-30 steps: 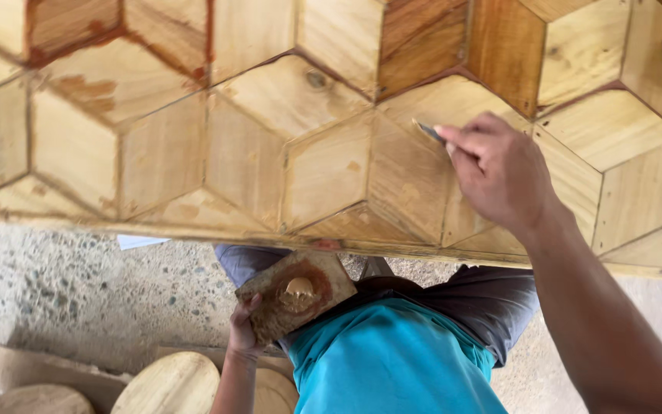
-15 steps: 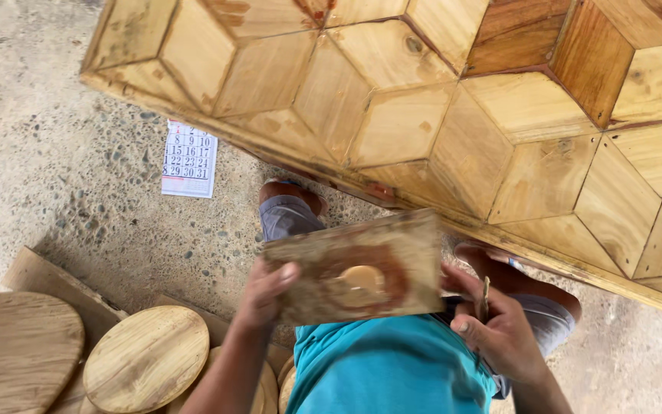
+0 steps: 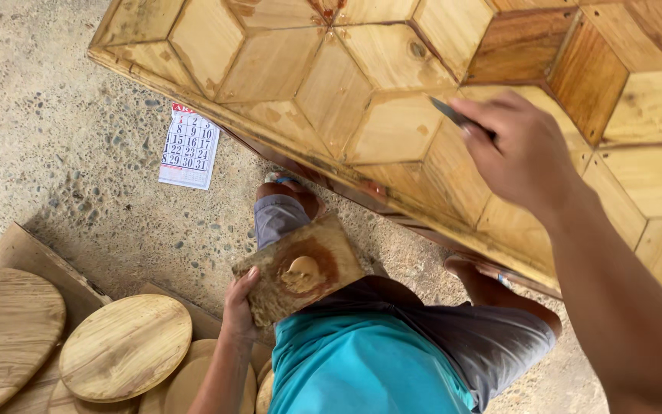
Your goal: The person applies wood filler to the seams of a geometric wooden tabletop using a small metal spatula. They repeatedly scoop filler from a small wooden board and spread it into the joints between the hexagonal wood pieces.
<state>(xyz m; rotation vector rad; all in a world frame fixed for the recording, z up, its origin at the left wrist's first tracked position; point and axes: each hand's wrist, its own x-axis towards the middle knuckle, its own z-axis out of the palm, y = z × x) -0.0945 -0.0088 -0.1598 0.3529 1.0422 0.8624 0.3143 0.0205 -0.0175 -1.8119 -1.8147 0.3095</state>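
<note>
Right now the right hand (image 3: 526,157) is up over the wooden panel (image 3: 331,84), a big slab patterned with pale and reddish-brown hexagon and diamond pieces, which slopes across the top of the view. Its fingers are curled tight around a thin, flat-bladed tool (image 3: 453,115), whose dark tip pokes out to the left and sits at or just above one of the pale pieces near a seam; whether the tip actually touches the wood is hard to tell.

Lower down, the left hand (image 3: 240,307) holds a small wooden board (image 3: 300,270) by its left edge, thumb on the top face and the other fingers wrapped underneath. On the board sits a lump of tan paste (image 3: 302,268) in the middle of a round brown stain. It hovers just above the person's lap, over the teal shirt (image 3: 362,368) and grey shorts (image 3: 453,337), well apart from the panel.

At the lower left several round wooden discs (image 3: 124,345) lie stacked and overlapping on a rough plank. A loose calendar sheet (image 3: 188,147) lies flat on the speckled concrete floor (image 3: 55,92), just beside the panel's lower edge
</note>
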